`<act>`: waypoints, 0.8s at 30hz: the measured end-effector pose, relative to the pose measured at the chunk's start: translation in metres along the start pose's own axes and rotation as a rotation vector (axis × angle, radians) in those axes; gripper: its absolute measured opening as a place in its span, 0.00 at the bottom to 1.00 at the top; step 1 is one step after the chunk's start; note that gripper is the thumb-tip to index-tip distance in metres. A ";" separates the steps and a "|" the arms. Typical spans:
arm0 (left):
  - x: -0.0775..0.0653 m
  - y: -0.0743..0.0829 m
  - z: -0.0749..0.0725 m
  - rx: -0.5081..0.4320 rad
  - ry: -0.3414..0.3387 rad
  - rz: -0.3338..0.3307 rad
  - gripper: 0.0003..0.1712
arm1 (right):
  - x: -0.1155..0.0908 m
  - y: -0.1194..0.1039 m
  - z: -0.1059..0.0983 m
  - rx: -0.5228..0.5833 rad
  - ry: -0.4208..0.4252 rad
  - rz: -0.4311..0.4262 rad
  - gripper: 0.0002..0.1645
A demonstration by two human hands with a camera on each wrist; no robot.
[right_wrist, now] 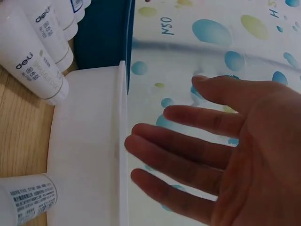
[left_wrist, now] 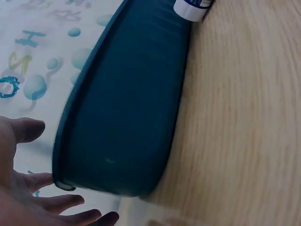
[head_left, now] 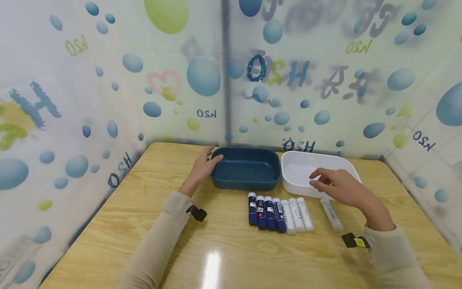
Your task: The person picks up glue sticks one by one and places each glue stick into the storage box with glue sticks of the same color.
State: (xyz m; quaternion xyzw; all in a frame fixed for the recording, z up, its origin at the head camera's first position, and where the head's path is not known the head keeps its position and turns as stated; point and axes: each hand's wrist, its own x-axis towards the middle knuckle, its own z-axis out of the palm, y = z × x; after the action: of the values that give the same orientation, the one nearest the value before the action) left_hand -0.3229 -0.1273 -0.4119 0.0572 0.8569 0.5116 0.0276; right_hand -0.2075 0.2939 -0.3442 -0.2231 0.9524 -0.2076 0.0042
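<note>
My left hand (head_left: 203, 165) is at the left end of a dark blue tray (head_left: 245, 186), thumb and fingers spread around its corner. In the left wrist view the fingers (left_wrist: 59, 203) lie beside the tray's end wall. Over the front of a white tray (head_left: 300, 189) hovers my right hand (head_left: 339, 185), fingers loosely bent and nothing in them. Just below it, a single white glue stick (head_left: 331, 216) lies on the table. Left of that is a row of glue sticks: several dark blue ones (head_left: 270, 214) and three white ones (head_left: 296, 216), their caps toward the trays.
Both trays stand side by side at the back of the wooden table (head_left: 216, 245), close to a patterned curtain (head_left: 173, 120). The curtain also runs along the left and right sides. Dark wrist cameras (head_left: 196, 212) are strapped at both sleeves.
</note>
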 end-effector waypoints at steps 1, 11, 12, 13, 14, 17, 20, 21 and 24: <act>0.000 -0.001 0.002 -0.003 -0.007 -0.008 0.44 | 0.000 0.001 0.001 0.002 -0.015 0.015 0.15; 0.001 -0.007 0.012 -0.051 -0.008 -0.106 0.47 | 0.003 0.011 0.008 0.031 -0.208 0.141 0.21; 0.001 -0.008 0.012 -0.058 -0.006 -0.121 0.48 | 0.003 0.011 0.008 0.032 -0.210 0.141 0.21; 0.002 -0.010 0.012 -0.067 -0.002 -0.136 0.48 | 0.003 0.011 0.009 0.034 -0.211 0.143 0.20; 0.002 -0.012 0.013 -0.077 0.000 -0.153 0.48 | 0.003 0.011 0.009 0.035 -0.213 0.142 0.18; 0.004 -0.017 0.012 -0.065 -0.003 -0.179 0.44 | 0.001 0.010 0.010 0.033 -0.240 0.167 0.16; 0.004 -0.019 0.012 -0.046 -0.017 -0.180 0.40 | 0.000 0.008 0.010 0.037 -0.311 0.228 0.17; 0.004 -0.019 0.011 -0.039 -0.021 -0.175 0.40 | 0.000 0.008 0.010 0.041 -0.338 0.255 0.18; 0.003 -0.016 0.010 -0.032 -0.031 -0.158 0.40 | -0.001 0.005 0.008 0.053 -0.402 0.333 0.20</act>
State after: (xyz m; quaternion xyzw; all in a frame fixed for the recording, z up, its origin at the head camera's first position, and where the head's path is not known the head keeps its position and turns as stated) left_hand -0.3259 -0.1254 -0.4310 -0.0032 0.8500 0.5203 0.0823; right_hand -0.2081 0.2955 -0.3537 -0.0995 0.9504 -0.1802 0.2332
